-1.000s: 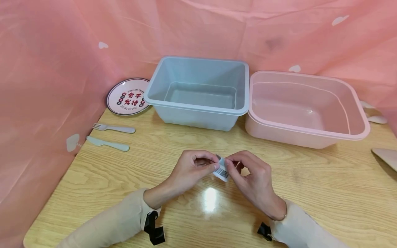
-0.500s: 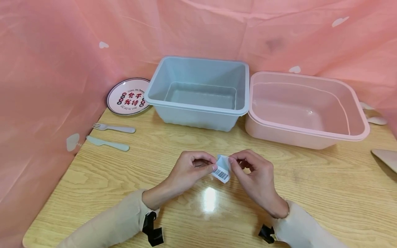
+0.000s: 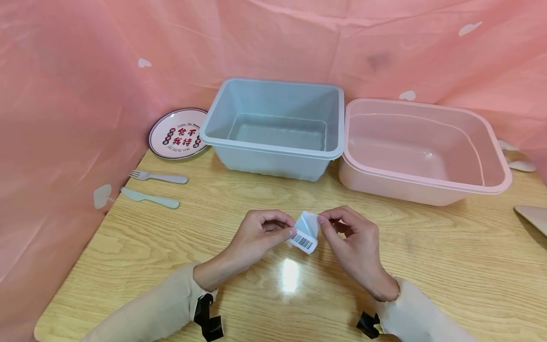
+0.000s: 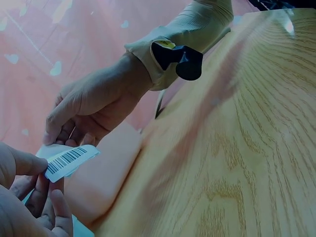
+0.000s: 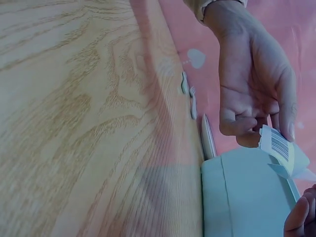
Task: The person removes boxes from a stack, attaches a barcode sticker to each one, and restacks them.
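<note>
Beyond the hands, a pink tub (image 3: 427, 152) and a blue tub (image 3: 273, 128) stand side by side on the worktop (image 3: 448, 270). The left hand (image 3: 260, 235) and right hand (image 3: 352, 240) each pinch an edge of the barcode sticker (image 3: 305, 232) held between them, above the worktop.

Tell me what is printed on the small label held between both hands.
A black barcode on white, on the label; the left wrist view shows it best.

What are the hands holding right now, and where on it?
A barcode sticker, pinched by both hands above the table: the left hand grips its left edge, the right hand its upper right edge, where a layer seems to be peeling away.
</note>
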`<state>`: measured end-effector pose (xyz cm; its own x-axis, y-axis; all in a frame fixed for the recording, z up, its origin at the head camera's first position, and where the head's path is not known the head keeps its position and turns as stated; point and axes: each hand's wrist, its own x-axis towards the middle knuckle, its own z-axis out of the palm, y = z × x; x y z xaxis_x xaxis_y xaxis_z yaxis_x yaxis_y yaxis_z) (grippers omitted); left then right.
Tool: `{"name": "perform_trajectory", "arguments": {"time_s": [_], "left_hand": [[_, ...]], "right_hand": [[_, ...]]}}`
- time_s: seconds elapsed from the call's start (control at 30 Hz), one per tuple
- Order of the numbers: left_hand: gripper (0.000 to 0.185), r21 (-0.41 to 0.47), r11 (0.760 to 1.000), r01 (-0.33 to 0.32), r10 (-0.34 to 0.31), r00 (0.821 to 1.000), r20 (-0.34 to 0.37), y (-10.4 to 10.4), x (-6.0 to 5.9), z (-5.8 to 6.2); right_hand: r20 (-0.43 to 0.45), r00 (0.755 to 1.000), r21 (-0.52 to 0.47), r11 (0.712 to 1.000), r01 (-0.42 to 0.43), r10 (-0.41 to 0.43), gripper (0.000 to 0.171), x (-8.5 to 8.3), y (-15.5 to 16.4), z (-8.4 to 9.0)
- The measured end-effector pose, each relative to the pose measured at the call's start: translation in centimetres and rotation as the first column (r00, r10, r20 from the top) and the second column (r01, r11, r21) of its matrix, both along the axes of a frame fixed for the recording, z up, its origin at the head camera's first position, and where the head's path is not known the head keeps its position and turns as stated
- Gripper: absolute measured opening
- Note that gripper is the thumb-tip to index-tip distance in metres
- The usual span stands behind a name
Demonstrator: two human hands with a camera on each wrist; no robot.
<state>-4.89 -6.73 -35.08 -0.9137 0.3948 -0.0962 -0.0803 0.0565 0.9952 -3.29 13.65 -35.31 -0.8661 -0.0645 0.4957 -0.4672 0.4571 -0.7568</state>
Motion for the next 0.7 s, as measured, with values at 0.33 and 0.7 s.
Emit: {"name": "perform_trajectory", "arguments": {"time_s": [0.33,0.7], "left_hand": [[0.012,-0.014,1.000,-0.008,0.008,1.000,0.020,-0.17,-0.03,-0.30],[0.014,-0.015,0.999,-0.031,0.032,0.999,0.033,-0.54,-0.18,-0.17]], "right_hand": [[0.038,0.999,-0.063,0.997,0.036,-0.033,0.010,-0.23,0.43,-0.50],[0.031,0.994,-0.100,0.989,0.108,-0.105,0.005,-0.55,0.60,-0.65]]}}
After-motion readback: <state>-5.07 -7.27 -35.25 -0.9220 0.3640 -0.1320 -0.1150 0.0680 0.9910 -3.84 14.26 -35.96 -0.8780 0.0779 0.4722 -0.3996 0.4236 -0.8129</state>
